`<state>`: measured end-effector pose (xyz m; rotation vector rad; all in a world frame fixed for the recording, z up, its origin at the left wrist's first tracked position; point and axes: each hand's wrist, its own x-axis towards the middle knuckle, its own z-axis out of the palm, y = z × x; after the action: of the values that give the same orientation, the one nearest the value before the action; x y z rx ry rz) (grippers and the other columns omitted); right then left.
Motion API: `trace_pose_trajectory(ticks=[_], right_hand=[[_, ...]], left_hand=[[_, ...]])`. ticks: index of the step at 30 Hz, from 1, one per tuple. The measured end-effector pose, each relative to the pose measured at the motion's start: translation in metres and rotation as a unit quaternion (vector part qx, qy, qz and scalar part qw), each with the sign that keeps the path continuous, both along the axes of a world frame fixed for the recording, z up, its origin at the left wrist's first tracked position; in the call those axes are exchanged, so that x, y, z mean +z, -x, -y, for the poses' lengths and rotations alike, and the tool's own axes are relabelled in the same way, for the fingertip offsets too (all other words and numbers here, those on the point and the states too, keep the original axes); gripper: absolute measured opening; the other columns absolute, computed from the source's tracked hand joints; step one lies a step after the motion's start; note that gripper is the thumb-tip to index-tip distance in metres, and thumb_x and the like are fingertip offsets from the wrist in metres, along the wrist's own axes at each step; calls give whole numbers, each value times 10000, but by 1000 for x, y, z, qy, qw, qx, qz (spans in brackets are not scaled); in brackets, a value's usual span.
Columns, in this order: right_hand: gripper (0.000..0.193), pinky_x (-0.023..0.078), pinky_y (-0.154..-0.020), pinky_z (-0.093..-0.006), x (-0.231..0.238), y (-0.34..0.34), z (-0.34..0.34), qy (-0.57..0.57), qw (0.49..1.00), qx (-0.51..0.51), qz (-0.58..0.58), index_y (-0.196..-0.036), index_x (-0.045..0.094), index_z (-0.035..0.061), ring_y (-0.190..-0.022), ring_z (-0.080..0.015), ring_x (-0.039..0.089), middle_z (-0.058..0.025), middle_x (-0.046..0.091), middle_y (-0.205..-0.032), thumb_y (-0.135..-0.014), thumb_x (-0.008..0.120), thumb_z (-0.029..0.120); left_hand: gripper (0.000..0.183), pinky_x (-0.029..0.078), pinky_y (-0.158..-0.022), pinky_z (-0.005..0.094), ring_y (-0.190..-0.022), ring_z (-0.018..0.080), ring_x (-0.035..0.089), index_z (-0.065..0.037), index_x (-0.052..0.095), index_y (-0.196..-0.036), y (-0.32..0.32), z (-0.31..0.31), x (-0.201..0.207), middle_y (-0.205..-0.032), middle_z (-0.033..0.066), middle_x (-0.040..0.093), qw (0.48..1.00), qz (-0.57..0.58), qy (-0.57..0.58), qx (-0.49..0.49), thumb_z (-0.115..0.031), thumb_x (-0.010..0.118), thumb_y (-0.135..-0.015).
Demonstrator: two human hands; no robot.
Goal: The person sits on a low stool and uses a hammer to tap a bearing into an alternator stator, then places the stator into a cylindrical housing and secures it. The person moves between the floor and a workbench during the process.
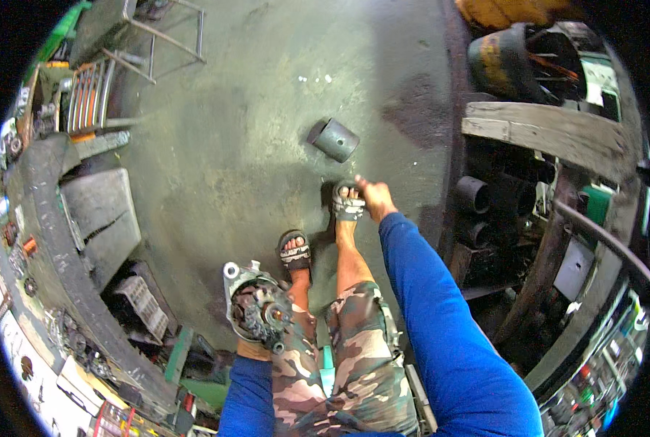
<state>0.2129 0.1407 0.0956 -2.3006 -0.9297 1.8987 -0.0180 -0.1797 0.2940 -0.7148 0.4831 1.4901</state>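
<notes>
My left hand (254, 350) is closed round the underside of an alternator (258, 302), held in front of my left thigh. The alternator has a grey metal housing with mounting ears, dark inner parts and a copper-coloured centre; it hides most of my fingers. My right arm stretches forward past my right knee. At its end my right hand (375, 198) hangs just beside my right sandal, a finger stretched out and nothing visible in it. Ahead of that hand, apart from it, a grey metal cylinder (337, 140) with a hole in its side lies on the floor.
A metal-legged stand (154, 54) is at the far left, above a workbench (55, 240) crowded with parts. On the right are a dark bucket (500, 65), a thick wooden beam (543, 130) and a shelf with metal pipes (473, 194). Small white bits (315, 79) lie on the floor.
</notes>
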Motion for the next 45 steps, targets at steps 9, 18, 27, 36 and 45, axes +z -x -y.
trace_pose_trajectory(ticks=[9, 18, 27, 36, 45], right_hand=[[619, 474, -997, -426, -113, 71, -72, 89, 979, -176, -41, -1269, 667, -31, -1146, -295, 630, -176, 683, -1279, -825, 868, 350], [241, 305, -1117, -731, -79, 72, -63, -293, 723, 566, 265, -1097, 695, 152, -1157, -277, 626, -56, 718, -1103, -914, 663, 305], [664, 382, -1108, -649, -62, 20, -74, -332, 693, 617, 168, -1336, 587, 158, -1323, -365, 512, -159, 568, -1365, -748, 842, 332], [1119, 539, -1026, -560, -75, 84, -82, -200, 816, 472, 266, -1570, 332, 214, -1304, -540, 428, -302, 340, -1526, -621, 921, 272], [1159, 455, -1108, -436, 101, -7, -57, -201, 954, 143, -171, -1544, 356, 42, -1297, -331, 556, -188, 549, -1406, -579, 951, 283]], left_hand=[[774, 514, -1033, 622, -1246, 470, 573, -2, 513, -1401, -65, -59, -23, -1353, 281, 572, 957, -65, 131, -250, -626, 536, -943], [655, 582, -788, 700, -1127, 495, 605, -90, 589, -1326, -92, -63, -45, -1255, 264, 602, 956, 190, 215, 54, -639, 492, -982], [705, 621, -783, 633, -1130, 507, 647, -118, 503, -1469, -84, -71, -45, -1366, 288, 583, 967, 124, 186, 124, -632, 518, -986], [557, 586, -896, 583, -1167, 417, 637, -96, 534, -1427, -67, -82, -72, -1361, 182, 605, 987, 32, 160, -4, -482, 526, -1026], [569, 508, -1061, 586, -1285, 391, 586, -112, 515, -1469, -21, -126, -106, -1456, 190, 570, 996, -68, -60, 14, -504, 429, -1066]])
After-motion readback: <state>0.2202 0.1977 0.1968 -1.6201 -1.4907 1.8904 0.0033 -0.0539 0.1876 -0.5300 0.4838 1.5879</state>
